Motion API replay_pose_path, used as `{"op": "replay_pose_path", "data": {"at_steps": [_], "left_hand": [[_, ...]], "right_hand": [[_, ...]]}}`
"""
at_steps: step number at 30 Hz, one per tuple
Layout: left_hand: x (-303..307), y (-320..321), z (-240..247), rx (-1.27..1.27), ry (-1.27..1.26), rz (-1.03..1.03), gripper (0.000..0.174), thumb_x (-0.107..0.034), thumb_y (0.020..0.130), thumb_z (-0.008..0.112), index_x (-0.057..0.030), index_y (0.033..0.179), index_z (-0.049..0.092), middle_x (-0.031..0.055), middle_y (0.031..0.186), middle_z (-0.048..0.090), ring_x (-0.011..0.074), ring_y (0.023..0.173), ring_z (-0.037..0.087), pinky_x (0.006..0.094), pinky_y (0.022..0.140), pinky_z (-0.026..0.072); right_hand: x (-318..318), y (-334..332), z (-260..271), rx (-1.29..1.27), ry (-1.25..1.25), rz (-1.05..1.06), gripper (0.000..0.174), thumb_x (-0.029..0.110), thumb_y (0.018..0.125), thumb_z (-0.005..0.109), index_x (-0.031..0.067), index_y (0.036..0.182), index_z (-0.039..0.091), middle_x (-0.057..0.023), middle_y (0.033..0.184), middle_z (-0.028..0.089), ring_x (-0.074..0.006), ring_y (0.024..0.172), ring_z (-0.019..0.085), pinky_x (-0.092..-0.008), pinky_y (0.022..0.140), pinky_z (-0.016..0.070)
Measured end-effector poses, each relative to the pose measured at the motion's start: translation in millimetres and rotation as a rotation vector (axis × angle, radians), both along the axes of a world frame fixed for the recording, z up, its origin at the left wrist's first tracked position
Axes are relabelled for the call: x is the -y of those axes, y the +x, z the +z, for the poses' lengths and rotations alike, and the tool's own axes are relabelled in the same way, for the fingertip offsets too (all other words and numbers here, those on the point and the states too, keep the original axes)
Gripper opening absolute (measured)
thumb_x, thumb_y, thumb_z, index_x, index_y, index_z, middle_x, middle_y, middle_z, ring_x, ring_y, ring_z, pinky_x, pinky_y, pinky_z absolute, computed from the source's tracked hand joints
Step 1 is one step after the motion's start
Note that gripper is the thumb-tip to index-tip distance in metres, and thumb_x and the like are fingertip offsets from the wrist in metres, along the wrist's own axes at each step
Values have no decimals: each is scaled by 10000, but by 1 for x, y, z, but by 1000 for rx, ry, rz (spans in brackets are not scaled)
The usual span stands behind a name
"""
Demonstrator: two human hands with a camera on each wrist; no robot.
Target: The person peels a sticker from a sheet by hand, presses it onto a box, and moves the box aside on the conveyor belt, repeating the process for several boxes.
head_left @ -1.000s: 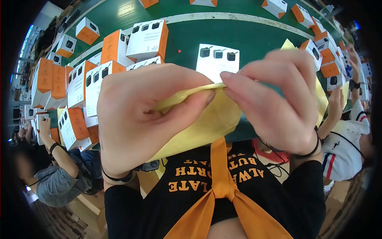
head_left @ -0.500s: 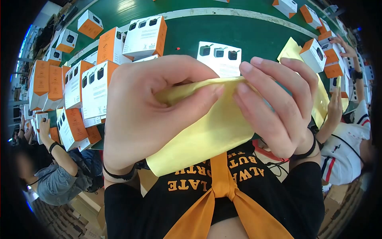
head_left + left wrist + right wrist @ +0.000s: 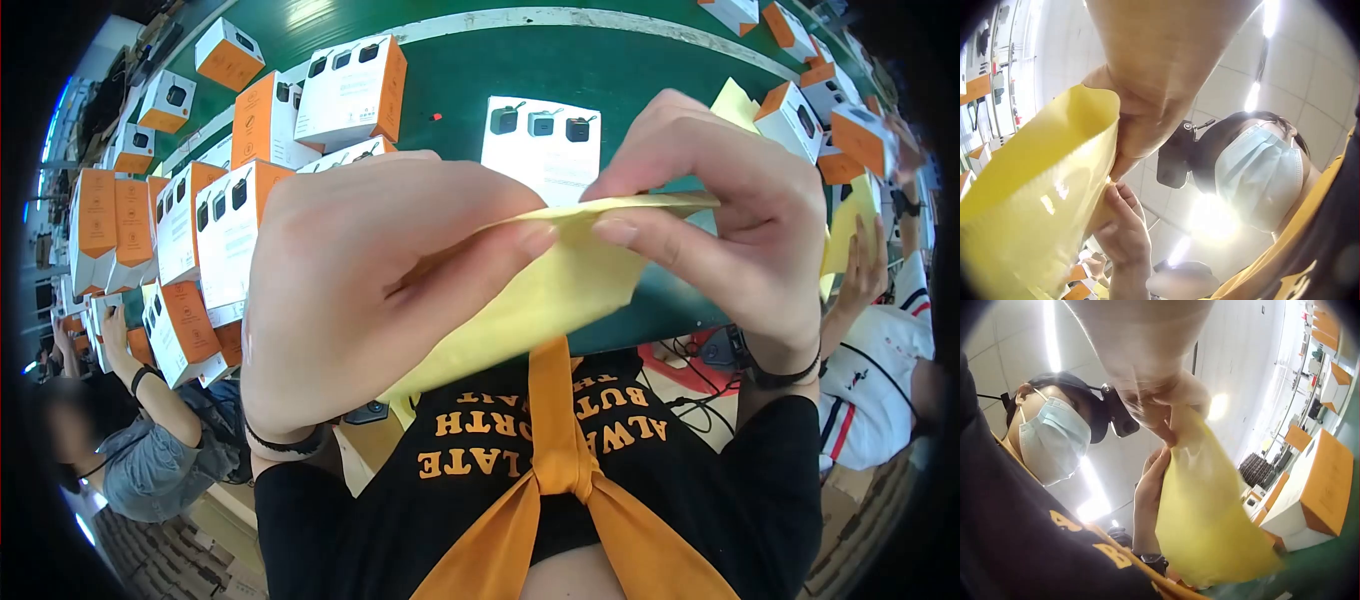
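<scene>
A glossy yellow sheet (image 3: 520, 310) hangs folded over between both hands, its upper edge level with the fingertips. My left hand (image 3: 350, 270) grips it, thumb on the near side and fingers curled behind. Close beside the left fingertips, my right hand (image 3: 745, 210) pinches the same edge between thumb and fingers. In the left wrist view the sheet (image 3: 1041, 219) bows outward with a finely jagged edge; the right wrist view shows it (image 3: 1204, 512) drooping below the fingers. Behind the hands on the green table lies a white box (image 3: 500, 165) printed with three small devices.
Several white-and-orange boxes (image 3: 345, 95) are stacked on the left of the green table (image 3: 450, 75). More boxes (image 3: 790, 120) and yellow sheets (image 3: 738, 103) lie to the right. People work at either side, one in a white shirt (image 3: 870, 350), another in grey (image 3: 165, 460).
Half a second ago the right fingers were spread near the sheet's edge; now they pinch it, thumb in front. The left hand keeps its grip, and the sheet's lower part has swung slightly.
</scene>
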State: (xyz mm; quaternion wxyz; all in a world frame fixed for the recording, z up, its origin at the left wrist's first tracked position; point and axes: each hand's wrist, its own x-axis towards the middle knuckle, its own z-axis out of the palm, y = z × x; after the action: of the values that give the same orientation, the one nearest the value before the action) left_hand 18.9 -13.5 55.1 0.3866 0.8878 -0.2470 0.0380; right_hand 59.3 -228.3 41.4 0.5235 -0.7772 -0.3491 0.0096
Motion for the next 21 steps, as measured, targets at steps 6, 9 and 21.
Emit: {"op": "replay_pose_path", "data": {"at_steps": [6,9,21], "left_hand": [[-1,6,1,-76,-87,-64,161,-38,729,715,47,861,677,71,664,618,125,608,581,213,534,403],[-14,5,0,-48,-156,107,187,12,658,765,30,817,668,93,808,672,134,729,617,226,638,468],[-25,7,13,-90,21,-27,300,-85,695,772,33,944,654,77,877,666,141,753,617,228,669,452]], "right_hand": [[9,8,-6,35,69,106,97,-29,668,713,-28,748,657,-81,703,627,-154,657,508,-267,590,380],[18,9,-2,14,103,-4,111,-20,679,712,-32,769,648,-92,725,634,-154,659,509,-266,590,379],[22,7,2,142,-76,4,126,-51,668,693,-50,790,660,-110,750,637,-196,686,537,-293,619,399]]}}
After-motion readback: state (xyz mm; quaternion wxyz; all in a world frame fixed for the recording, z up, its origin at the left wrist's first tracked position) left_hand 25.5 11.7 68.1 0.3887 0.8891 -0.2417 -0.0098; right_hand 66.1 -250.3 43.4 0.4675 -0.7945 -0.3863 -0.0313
